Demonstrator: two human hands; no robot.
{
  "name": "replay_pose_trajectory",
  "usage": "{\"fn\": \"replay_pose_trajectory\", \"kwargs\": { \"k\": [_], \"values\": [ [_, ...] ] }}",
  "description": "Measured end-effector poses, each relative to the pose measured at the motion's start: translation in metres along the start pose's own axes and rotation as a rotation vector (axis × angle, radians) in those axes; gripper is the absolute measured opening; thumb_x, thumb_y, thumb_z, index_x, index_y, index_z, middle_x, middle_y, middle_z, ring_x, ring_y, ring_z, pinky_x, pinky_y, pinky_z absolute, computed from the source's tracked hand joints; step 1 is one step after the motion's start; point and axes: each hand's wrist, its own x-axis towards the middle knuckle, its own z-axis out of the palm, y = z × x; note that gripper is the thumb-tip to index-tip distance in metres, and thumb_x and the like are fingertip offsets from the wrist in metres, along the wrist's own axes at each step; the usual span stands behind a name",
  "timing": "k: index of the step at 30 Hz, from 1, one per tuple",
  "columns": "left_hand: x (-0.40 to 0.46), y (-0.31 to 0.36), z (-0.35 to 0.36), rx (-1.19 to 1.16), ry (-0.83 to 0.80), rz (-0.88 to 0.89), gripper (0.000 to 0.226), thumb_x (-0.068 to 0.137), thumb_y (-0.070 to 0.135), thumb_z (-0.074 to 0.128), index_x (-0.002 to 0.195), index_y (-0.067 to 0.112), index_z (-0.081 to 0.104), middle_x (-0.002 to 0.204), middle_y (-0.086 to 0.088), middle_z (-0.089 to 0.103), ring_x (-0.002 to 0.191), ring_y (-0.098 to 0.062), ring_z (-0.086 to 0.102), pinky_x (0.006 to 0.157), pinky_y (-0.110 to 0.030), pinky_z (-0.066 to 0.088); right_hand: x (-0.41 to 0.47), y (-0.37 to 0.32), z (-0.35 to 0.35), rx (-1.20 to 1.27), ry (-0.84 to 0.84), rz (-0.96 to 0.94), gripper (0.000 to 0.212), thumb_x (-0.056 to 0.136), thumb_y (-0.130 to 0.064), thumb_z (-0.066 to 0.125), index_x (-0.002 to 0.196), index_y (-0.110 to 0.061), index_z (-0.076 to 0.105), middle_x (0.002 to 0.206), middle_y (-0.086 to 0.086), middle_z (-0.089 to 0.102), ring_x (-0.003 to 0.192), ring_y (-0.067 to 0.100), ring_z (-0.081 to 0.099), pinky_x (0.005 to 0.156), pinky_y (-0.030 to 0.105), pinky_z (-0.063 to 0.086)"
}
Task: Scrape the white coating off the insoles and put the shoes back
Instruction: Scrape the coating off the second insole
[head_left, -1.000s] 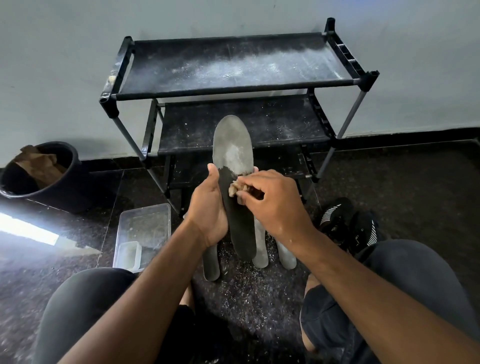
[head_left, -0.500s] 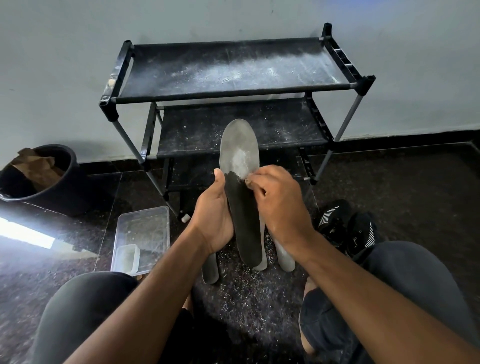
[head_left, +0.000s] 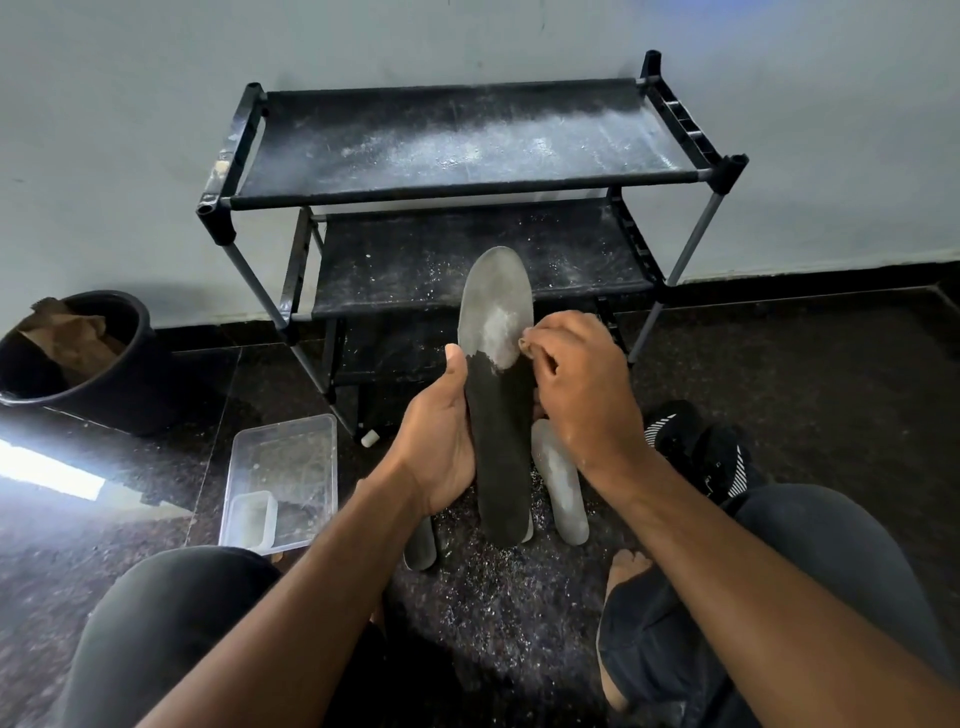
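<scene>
A long insole (head_left: 497, 415) stands upright in front of me, black on its lower half and still grey-white on its upper half. My left hand (head_left: 439, 441) grips its left edge, thumb up along the side. With curled fingers my right hand (head_left: 582, 384) pinches a small tan scrap against the insole's right edge, at the border of the white coating. Other white-coated insoles (head_left: 561, 483) lie on the floor behind it. A pair of black shoes (head_left: 701, 452) with white stripes sits on the floor to the right.
A black shoe rack (head_left: 467, 176) dusted with white powder stands against the wall ahead. A clear plastic tray (head_left: 283, 478) with a small tub lies on the left. A black bucket (head_left: 78, 364) holding brown paper stands far left. White scrapings litter the dark floor (head_left: 831, 364).
My right hand has slid up the insole to the edge of the white patch. The left hand keeps its grip as the insole shifts slightly.
</scene>
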Motion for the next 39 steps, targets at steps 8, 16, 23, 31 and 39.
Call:
{"fn": "replay_pose_trajectory", "kwargs": {
  "k": [8,16,23,31,39],
  "values": [
    [-0.003,0.018,-0.009,0.057,0.039,0.048,0.067,0.111,0.051,0.024,0.141,0.001,0.057,0.128,-0.018,0.069,0.118,-0.028,0.068,0.099,-0.039,0.053,-0.014,-0.016,0.011,0.179,-0.173,-0.043,0.013,0.085,0.000,0.072,0.096,-0.002,0.077,0.096,0.006,0.069,0.095,0.019,0.063,0.089,0.028,0.051],
    [0.001,0.017,-0.011,0.078,0.091,-0.013,0.098,0.097,0.079,0.024,0.141,-0.002,0.057,0.137,-0.023,0.065,0.128,-0.033,0.064,0.108,-0.045,0.050,-0.019,-0.017,0.012,0.204,-0.334,-0.161,0.011,0.084,-0.001,0.073,0.093,-0.004,0.078,0.095,0.004,0.069,0.093,0.017,0.063,0.091,0.031,0.051],
    [0.000,0.014,-0.006,0.063,0.068,0.004,0.088,0.102,0.072,0.020,0.143,0.002,0.055,0.136,-0.023,0.065,0.128,-0.034,0.064,0.104,-0.048,0.054,-0.010,-0.013,0.006,0.106,-0.171,-0.108,0.010,0.089,-0.001,0.069,0.097,-0.002,0.076,0.098,0.005,0.066,0.095,0.014,0.059,0.089,0.014,0.046],
    [-0.003,0.011,-0.004,0.025,-0.012,-0.038,0.087,0.103,0.071,0.021,0.144,0.002,0.054,0.138,-0.025,0.063,0.128,-0.035,0.063,0.101,-0.049,0.054,-0.010,-0.010,0.005,0.075,-0.159,-0.146,0.011,0.089,-0.001,0.069,0.099,0.000,0.075,0.098,0.005,0.065,0.094,0.016,0.058,0.087,0.021,0.048],
    [0.000,0.016,-0.012,0.015,0.008,-0.028,0.085,0.105,0.067,0.024,0.143,-0.003,0.054,0.141,-0.024,0.061,0.133,-0.033,0.059,0.115,-0.045,0.043,-0.026,-0.022,0.014,0.115,-0.255,-0.224,0.016,0.087,0.002,0.067,0.101,0.000,0.075,0.101,0.007,0.066,0.099,0.019,0.059,0.101,0.035,0.047]
  ]
}}
